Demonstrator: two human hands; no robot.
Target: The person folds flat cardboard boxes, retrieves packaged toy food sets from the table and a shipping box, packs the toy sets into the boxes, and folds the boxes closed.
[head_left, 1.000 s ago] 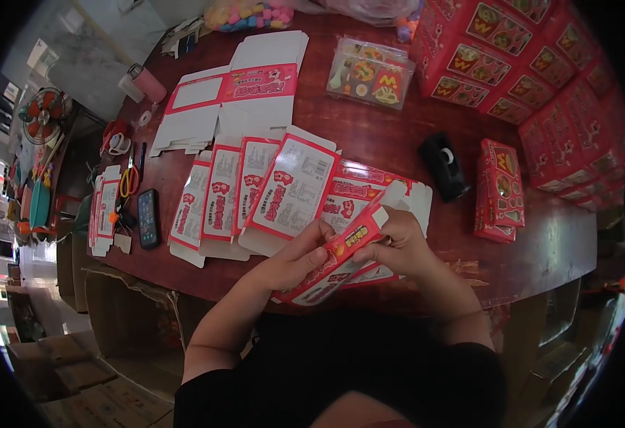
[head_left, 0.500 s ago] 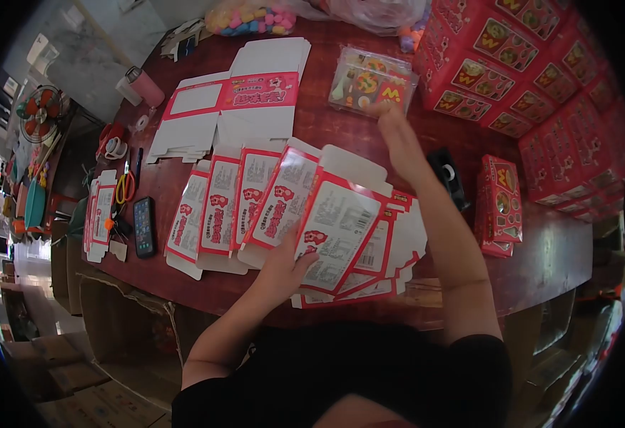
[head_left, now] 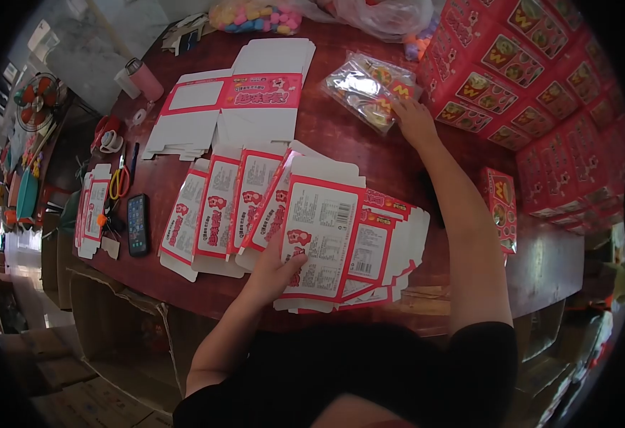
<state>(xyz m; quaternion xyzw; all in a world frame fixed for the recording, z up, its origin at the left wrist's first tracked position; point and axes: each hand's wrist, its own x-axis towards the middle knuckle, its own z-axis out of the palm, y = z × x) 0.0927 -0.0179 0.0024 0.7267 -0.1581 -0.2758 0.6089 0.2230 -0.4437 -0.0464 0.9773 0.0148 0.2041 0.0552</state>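
My left hand (head_left: 273,274) grips the lower left edge of a flat, unfolded carton (head_left: 319,235) printed in red and white, its thumb on top. This carton lies over more flat cartons (head_left: 371,250) on the right. Farther off, my right hand (head_left: 416,123) is at the near right corner of a clear plastic packet (head_left: 362,89) with coloured printing, its fingers closed on that corner. The packet is tilted over another one beneath it. The fingertips are partly lost in the glare. A fanned row of flat cartons (head_left: 216,203) lies left of my left hand.
Red printed boxes (head_left: 494,85) are stacked at the right, with a smaller red box (head_left: 499,207) nearer. Larger flat cartons (head_left: 259,121) lie at the back. A phone (head_left: 138,225), scissors (head_left: 120,182) and pink bottle (head_left: 145,80) are at the left. An open cardboard box (head_left: 123,324) sits below.
My right hand has moved from above the table onto the packet, and the top packet has turned out of line. My left hand has shifted the carton slightly left and straightened it.
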